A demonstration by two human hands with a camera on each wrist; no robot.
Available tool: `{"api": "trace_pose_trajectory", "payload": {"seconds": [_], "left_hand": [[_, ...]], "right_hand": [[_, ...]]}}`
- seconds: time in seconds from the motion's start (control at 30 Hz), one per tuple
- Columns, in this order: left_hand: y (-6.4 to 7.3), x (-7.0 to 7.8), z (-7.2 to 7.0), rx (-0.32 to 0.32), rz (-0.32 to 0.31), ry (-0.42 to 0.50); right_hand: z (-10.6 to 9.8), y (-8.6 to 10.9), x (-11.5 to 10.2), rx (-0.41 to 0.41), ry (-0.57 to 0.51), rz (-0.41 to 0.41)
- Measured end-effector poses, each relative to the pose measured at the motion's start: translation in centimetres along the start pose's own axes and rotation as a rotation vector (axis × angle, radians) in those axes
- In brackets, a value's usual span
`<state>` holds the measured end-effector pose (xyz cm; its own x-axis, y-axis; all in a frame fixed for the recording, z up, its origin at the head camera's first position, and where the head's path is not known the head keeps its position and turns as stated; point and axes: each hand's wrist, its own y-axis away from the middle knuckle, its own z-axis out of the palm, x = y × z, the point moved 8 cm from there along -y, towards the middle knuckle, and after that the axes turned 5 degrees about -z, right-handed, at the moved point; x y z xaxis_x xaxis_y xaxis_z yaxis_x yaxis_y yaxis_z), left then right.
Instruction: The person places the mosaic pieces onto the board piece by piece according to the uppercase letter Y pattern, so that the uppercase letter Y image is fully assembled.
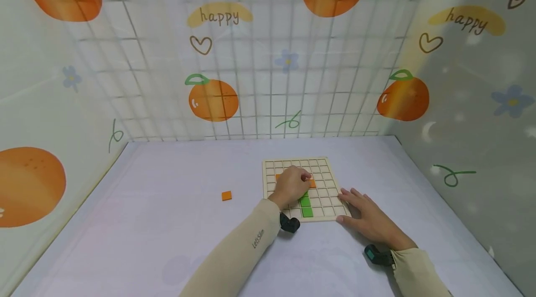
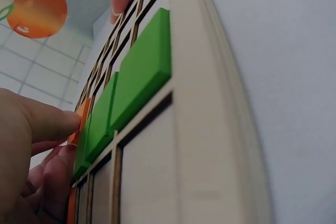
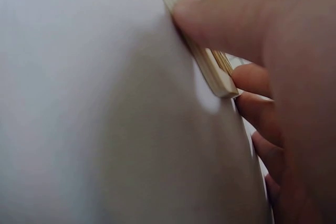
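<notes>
A light wooden grid board point(image 1: 326, 201) lies on the table, with green square tiles point(image 1: 307, 212) in a row running away from its near edge. My left hand point(image 1: 290, 187) is over the board with bent fingers. In the left wrist view its thumb and fingertips pinch an orange tile point(image 2: 80, 118) beyond the green tiles. Part of an orange tile point(image 1: 312, 184) shows right of this hand, and a bit of orange at its left; the hand hides the squares between. My right hand point(image 1: 370, 218) rests at the board's near right corner, thumb and fairly straight fingertips touching its edges.
One loose orange tile point(image 1: 226, 195) lies on the white tabletop point(image 1: 167, 222), left of the board. Printed curtains point(image 1: 259, 64) with oranges and hearts enclose the table at the back and both sides. A black wrist camera point(image 1: 290, 223) sits on each wrist.
</notes>
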<state>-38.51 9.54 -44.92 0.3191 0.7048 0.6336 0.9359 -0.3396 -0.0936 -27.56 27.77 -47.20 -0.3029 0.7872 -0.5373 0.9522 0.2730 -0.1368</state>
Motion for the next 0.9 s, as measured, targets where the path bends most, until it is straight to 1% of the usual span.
{"api": "trace_pose_trajectory", "payload": {"seconds": [0.27,0.5,0.63,0.9], "left_hand": [[0.10,0.33,0.15,-0.015,0.013,-0.050],[0.35,0.35,-0.09,-0.007,0.016,-0.042],[0.47,0.44,-0.15,-0.007,0.027,-0.053],[0.58,0.48,-0.21,0.003,0.039,-0.050]], "right_hand": [[-0.01,0.06,0.24,0.005,0.005,-0.006],[0.10,-0.03,0.27,-0.005,0.018,0.009],[0.05,-0.01,0.23,-0.009,0.028,0.018],[-0.08,0.02,0.01,-0.017,0.015,0.024]]}}
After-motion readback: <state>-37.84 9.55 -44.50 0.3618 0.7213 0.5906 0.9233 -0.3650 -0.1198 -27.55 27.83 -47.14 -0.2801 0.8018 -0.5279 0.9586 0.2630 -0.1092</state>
